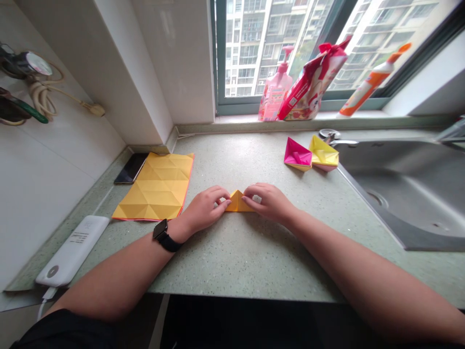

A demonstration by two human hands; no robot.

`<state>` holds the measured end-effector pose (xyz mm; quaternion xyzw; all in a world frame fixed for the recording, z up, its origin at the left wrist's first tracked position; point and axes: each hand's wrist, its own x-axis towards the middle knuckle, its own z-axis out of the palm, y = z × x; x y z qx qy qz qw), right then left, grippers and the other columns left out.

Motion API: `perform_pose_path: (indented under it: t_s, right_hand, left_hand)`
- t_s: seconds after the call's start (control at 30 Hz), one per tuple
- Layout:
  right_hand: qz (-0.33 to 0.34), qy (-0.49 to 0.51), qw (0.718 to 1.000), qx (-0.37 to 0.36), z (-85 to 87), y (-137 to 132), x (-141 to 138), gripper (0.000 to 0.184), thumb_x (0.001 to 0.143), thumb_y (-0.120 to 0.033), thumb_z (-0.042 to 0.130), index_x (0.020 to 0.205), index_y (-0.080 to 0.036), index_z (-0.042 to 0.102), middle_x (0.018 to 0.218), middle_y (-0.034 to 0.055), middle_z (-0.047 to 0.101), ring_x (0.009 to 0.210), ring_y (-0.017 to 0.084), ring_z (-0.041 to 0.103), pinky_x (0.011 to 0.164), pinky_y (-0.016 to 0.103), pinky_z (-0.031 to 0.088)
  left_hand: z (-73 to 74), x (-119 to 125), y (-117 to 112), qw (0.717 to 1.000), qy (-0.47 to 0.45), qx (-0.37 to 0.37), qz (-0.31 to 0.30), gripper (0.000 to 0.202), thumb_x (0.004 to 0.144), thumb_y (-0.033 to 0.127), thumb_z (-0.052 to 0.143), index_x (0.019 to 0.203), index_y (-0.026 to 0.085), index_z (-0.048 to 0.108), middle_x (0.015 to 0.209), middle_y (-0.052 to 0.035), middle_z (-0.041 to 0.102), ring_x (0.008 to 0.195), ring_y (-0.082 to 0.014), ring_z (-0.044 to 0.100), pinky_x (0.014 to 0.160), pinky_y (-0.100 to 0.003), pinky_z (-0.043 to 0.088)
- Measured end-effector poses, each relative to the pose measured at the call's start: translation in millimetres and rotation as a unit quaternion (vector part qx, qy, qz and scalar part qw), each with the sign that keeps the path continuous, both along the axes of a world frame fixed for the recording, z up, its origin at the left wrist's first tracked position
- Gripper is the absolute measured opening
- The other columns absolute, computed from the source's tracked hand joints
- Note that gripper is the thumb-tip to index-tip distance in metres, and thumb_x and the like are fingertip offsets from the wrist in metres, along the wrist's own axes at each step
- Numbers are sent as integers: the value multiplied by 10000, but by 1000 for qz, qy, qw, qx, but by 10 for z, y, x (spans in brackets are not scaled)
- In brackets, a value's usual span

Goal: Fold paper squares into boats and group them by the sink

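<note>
A small folded piece of orange-yellow paper (238, 202), peaked in the middle, rests on the counter between my hands. My left hand (208, 206) pinches its left corner between thumb and fingers. At the right corner, my right hand (268, 201) has a like pinch, the thumb in front. Part of each corner is hidden by my fingers. Beyond my right hand stand two folded paper boats, one magenta (298, 156) and one yellow (324, 154). Left of my left hand lies a creased yellow sheet (156, 186) with a red-orange edge showing beneath it.
On the left are a dark phone (131, 168) and a white power bank (72, 252) with a cable. A steel sink (403, 194) is set into the counter at right. Along the windowsill stand a pink pump bottle (275, 94), a red bag (314, 82) and an orange-white bottle (372, 85).
</note>
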<state>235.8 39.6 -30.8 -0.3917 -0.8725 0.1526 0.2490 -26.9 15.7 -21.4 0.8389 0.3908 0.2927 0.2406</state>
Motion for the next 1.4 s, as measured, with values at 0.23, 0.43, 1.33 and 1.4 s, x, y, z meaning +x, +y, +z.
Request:
perform_pose_path:
  t_s: [0.23,0.43,1.33,1.4]
  right_hand:
    - [-41,-10,999,0,-83,61,-18,236,1050,-316,649,853,-244,755,992,83,712,934,237,666,889,405,543]
    - [-59,-17,998,3,-138,117,4,200,1035,-325,691,871,-244,771,1035,88,707,982,254,674,943,445,545]
    - [-59,-49,997,18,-220,134,39,170,1021,-355,777,1162,-363,874,1319,104,721,1222,307,671,1079,538,557]
    - [-60,-49,997,15,-219,128,36,198,1029,-363,767,1201,-360,865,1330,106,720,1239,306,667,1089,532,550]
  left_hand:
    - [-56,25,48,997,64,41,25,109,1071,229,595,1093,196,696,1135,-75,747,929,-203,698,916,-392,590]
    - [-137,17,51,989,118,87,30,302,1046,227,666,1346,191,658,1314,-113,728,1223,-290,672,1097,-511,566]
    - [-63,46,-117,965,225,96,-99,385,1116,310,602,1496,301,662,1612,-117,616,1536,-343,538,1302,-688,347]
    - [-67,52,-128,964,228,99,-96,398,1112,325,608,1507,297,649,1602,-119,621,1529,-340,540,1310,-681,335]
